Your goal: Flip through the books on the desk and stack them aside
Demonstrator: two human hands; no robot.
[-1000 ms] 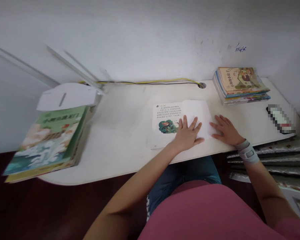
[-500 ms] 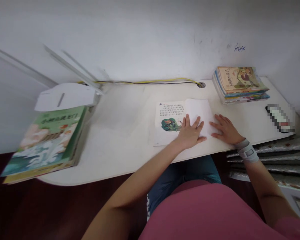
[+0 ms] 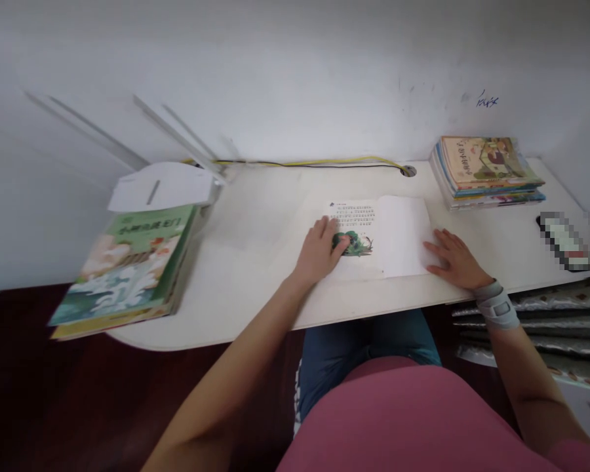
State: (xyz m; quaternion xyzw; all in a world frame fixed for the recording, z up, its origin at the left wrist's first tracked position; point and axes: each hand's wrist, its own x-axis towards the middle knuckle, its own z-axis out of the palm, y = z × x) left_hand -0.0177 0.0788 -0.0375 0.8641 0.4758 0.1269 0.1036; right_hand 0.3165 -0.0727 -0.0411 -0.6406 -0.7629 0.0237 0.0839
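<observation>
Both hands lie open and flat, neither closed around anything. The left hand [image 3: 318, 252] rests on the left page of an open book [image 3: 398, 236], with its fingers slightly spread and its fingertips on a green illustration [image 3: 353, 244] printed below a block of text [image 3: 353, 216]. The right hand [image 3: 455, 259] sits at the lower right corner of the book, its fingers fanned, with the fingertips on the white right page and the palm over the desk [image 3: 255, 223]. The book lies between the hands, close to the front edge of the desk.

A grey wristband [image 3: 496, 305] circles the right wrist. Beyond the right hand, a stack of picture books [image 3: 486, 174] sits at the back of the desk, and a pixelated phone [image 3: 568, 241] lies further right, near the desk's far corner. Well left of the left hand, a thick green book [image 3: 128, 269] lies at the desk's edge, partly overhanging it, just below a white lamp head [image 3: 160, 187]. Yellow and black cables [image 3: 314, 162] run along the back of the desk beyond the hands and end at a round grommet [image 3: 408, 171]. Below the hands are a pink shirt [image 3: 398, 419] and blue jeans [image 3: 368, 341]. Quilted silver fabric [image 3: 531, 314] lies below the desk, to the right of the right hand.
</observation>
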